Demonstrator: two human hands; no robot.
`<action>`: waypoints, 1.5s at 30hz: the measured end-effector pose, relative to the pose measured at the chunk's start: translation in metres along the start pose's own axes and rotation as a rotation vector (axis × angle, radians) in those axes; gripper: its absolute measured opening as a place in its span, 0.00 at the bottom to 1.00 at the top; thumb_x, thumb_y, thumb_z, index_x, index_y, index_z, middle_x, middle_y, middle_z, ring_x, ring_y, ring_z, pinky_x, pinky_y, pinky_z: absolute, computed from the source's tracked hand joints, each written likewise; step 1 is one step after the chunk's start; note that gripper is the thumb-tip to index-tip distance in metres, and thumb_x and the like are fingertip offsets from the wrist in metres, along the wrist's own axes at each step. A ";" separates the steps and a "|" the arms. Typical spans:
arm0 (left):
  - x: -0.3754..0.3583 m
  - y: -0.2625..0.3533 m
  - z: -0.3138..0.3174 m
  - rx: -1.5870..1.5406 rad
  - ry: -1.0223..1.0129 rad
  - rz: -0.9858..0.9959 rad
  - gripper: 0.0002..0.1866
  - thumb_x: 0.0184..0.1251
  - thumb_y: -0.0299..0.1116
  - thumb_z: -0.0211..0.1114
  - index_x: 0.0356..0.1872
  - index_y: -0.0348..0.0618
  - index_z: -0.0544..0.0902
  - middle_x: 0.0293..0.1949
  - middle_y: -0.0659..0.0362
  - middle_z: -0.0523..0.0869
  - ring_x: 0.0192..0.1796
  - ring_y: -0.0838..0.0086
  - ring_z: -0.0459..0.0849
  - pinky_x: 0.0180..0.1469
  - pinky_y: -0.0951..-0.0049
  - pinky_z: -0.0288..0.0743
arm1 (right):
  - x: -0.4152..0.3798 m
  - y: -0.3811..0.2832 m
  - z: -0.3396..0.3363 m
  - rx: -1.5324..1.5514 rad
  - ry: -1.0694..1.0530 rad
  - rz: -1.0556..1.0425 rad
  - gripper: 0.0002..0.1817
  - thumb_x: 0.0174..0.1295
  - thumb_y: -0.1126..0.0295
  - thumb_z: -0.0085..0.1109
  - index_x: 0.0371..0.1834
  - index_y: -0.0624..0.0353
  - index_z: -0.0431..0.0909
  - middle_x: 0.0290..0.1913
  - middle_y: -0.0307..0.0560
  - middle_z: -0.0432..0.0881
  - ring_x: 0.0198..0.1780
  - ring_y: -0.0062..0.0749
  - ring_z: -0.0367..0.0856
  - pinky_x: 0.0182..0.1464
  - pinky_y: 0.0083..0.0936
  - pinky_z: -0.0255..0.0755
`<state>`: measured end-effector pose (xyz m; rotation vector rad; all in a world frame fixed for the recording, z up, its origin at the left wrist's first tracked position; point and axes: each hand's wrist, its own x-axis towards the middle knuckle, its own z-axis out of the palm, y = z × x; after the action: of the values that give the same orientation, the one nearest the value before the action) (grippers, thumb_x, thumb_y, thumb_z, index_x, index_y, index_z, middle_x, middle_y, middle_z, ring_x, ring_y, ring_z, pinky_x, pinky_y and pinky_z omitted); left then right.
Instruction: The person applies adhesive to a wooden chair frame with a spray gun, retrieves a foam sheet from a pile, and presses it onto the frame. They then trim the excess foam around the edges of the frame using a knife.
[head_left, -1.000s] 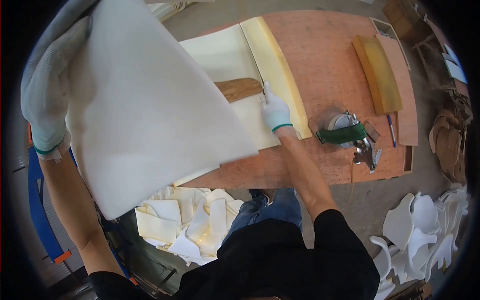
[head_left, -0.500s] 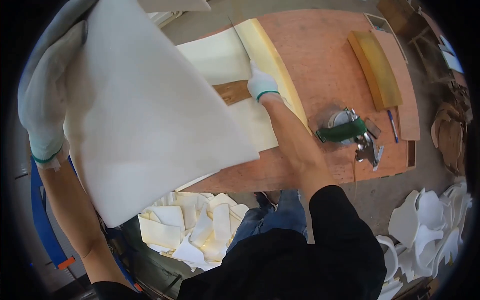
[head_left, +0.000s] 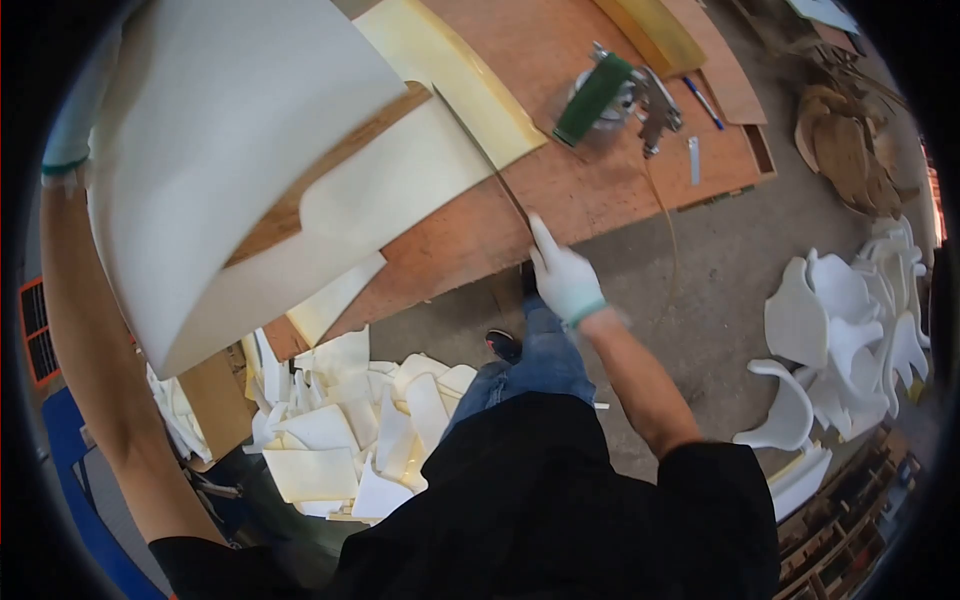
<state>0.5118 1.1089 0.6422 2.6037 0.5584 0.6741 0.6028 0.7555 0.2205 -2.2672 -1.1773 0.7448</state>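
1. Right hand (head_left: 565, 275): gloved, gripping a thin dark blade (head_left: 500, 174), its forefinger extended, just off the near edge of the desk (head_left: 500, 40).
2. Blade: reaching forward and leftward from the right hand, between the lower pale sheet (head_left: 400, 180) and the yellowish strip (head_left: 460, 80).
3. Left hand (head_left: 88, 115): gloved, beside the large white sheet (head_left: 220, 120), which rises tilted to its right; the fingers are obscured, so one cannot tell whether they clasp it.
4. Brown wooden piece (head_left: 330, 180): between the two hands, partly covered by the large white sheet.
5. Green-handled tool (head_left: 598, 98): on the desk, ahead of the right hand.
6. Pale offcuts (head_left: 320, 425): left of and nearer the body than the right hand.
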 end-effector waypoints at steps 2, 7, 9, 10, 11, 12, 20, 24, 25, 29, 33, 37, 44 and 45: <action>0.002 -0.006 -0.003 -0.063 -0.018 0.020 0.26 0.60 0.28 0.51 0.60 0.38 0.82 0.66 0.48 0.79 0.65 0.56 0.78 0.71 0.54 0.72 | -0.085 0.015 -0.014 -0.056 -0.030 0.051 0.31 0.72 0.60 0.50 0.79 0.39 0.57 0.32 0.62 0.82 0.33 0.63 0.82 0.38 0.54 0.76; -0.012 -0.013 -0.020 -0.037 -0.054 -0.017 0.26 0.65 0.28 0.54 0.66 0.34 0.76 0.68 0.49 0.75 0.67 0.56 0.76 0.71 0.59 0.69 | -0.287 0.043 -0.067 -0.020 -0.111 0.155 0.32 0.69 0.64 0.57 0.77 0.43 0.62 0.34 0.59 0.81 0.33 0.58 0.82 0.37 0.49 0.77; -0.008 -0.025 -0.031 -0.004 -0.031 0.023 0.26 0.68 0.31 0.56 0.67 0.35 0.75 0.68 0.51 0.76 0.67 0.59 0.76 0.71 0.62 0.68 | -0.358 0.053 -0.076 -0.083 -0.069 0.118 0.33 0.66 0.67 0.60 0.75 0.53 0.64 0.37 0.58 0.82 0.35 0.56 0.83 0.37 0.45 0.77; -0.012 -0.047 -0.036 0.054 -0.010 0.072 0.26 0.69 0.33 0.57 0.68 0.37 0.75 0.66 0.52 0.77 0.66 0.61 0.77 0.71 0.65 0.68 | -0.363 0.048 -0.083 -0.112 -0.038 0.129 0.33 0.66 0.67 0.60 0.75 0.53 0.64 0.37 0.58 0.82 0.35 0.56 0.83 0.37 0.45 0.77; -0.011 -0.074 -0.041 0.152 0.032 0.150 0.26 0.71 0.36 0.58 0.68 0.38 0.76 0.65 0.53 0.79 0.65 0.63 0.78 0.70 0.67 0.68 | -0.369 0.034 -0.086 -0.052 0.130 0.172 0.33 0.66 0.68 0.61 0.74 0.58 0.64 0.37 0.57 0.83 0.35 0.55 0.84 0.37 0.43 0.77; -0.011 -0.104 -0.048 0.298 0.114 0.264 0.26 0.72 0.38 0.59 0.68 0.40 0.76 0.64 0.55 0.80 0.64 0.65 0.79 0.70 0.69 0.68 | -0.369 0.023 -0.087 0.013 0.295 0.202 0.33 0.65 0.69 0.62 0.73 0.63 0.65 0.38 0.56 0.83 0.35 0.54 0.84 0.37 0.41 0.77; -0.113 -0.219 -0.149 0.109 0.285 -0.314 0.29 0.71 0.45 0.65 0.68 0.43 0.75 0.65 0.54 0.78 0.65 0.68 0.76 0.69 0.70 0.67 | -0.092 0.135 -0.167 -0.354 0.759 0.164 0.33 0.66 0.63 0.63 0.75 0.50 0.66 0.43 0.54 0.82 0.40 0.53 0.84 0.39 0.42 0.78; -0.160 -0.188 -0.153 0.399 0.458 -0.252 0.28 0.70 0.39 0.66 0.69 0.41 0.75 0.64 0.56 0.80 0.63 0.72 0.78 0.68 0.74 0.66 | 0.103 0.192 -0.220 -0.501 0.643 0.183 0.35 0.65 0.55 0.62 0.76 0.38 0.63 0.47 0.54 0.81 0.45 0.54 0.84 0.46 0.48 0.77; -0.170 -0.182 -0.154 0.296 0.523 -0.357 0.29 0.70 0.38 0.66 0.70 0.39 0.74 0.64 0.55 0.79 0.65 0.72 0.77 0.69 0.74 0.65 | 0.142 0.193 -0.234 -0.520 0.581 0.206 0.36 0.65 0.54 0.62 0.77 0.37 0.62 0.48 0.55 0.81 0.46 0.55 0.84 0.48 0.49 0.76; -0.231 -0.202 -0.162 0.048 0.705 -0.639 0.30 0.70 0.31 0.66 0.70 0.30 0.70 0.68 0.51 0.77 0.68 0.71 0.74 0.72 0.74 0.62 | 0.246 0.215 -0.261 -0.548 0.340 0.140 0.37 0.63 0.55 0.64 0.76 0.38 0.63 0.51 0.60 0.80 0.53 0.57 0.82 0.52 0.48 0.75; -0.295 -0.239 -0.183 0.013 0.793 -0.772 0.32 0.69 0.30 0.67 0.71 0.30 0.69 0.69 0.52 0.75 0.70 0.71 0.71 0.73 0.73 0.61 | 0.239 0.151 -0.313 -0.521 0.732 -0.051 0.28 0.62 0.62 0.68 0.66 0.56 0.76 0.52 0.57 0.81 0.51 0.50 0.82 0.57 0.40 0.76; -0.312 -0.252 -0.174 -0.121 0.945 -0.808 0.37 0.66 0.30 0.69 0.73 0.30 0.64 0.69 0.53 0.74 0.70 0.70 0.71 0.73 0.72 0.60 | 0.154 -0.055 -0.278 0.307 0.921 -0.533 0.21 0.64 0.76 0.67 0.59 0.70 0.77 0.57 0.53 0.81 0.54 0.34 0.82 0.57 0.26 0.76; -0.346 -0.237 -0.179 -0.232 0.810 -0.874 0.36 0.69 0.27 0.58 0.77 0.34 0.57 0.72 0.49 0.71 0.72 0.56 0.70 0.75 0.59 0.62 | 0.233 -0.093 -0.027 -0.576 0.095 -0.154 0.55 0.58 0.38 0.63 0.79 0.63 0.51 0.74 0.69 0.60 0.71 0.69 0.62 0.69 0.53 0.63; -0.356 -0.235 -0.184 -0.268 0.758 -0.870 0.43 0.68 0.31 0.63 0.79 0.35 0.50 0.76 0.49 0.65 0.76 0.55 0.66 0.79 0.58 0.55 | 0.244 -0.092 -0.016 -0.686 0.050 -0.041 0.55 0.57 0.38 0.61 0.80 0.62 0.50 0.73 0.69 0.58 0.70 0.69 0.63 0.67 0.52 0.66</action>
<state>0.0640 1.1910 0.5512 1.5307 1.5496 1.2597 0.6776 1.0054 0.2303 -2.7596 -1.6323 0.2784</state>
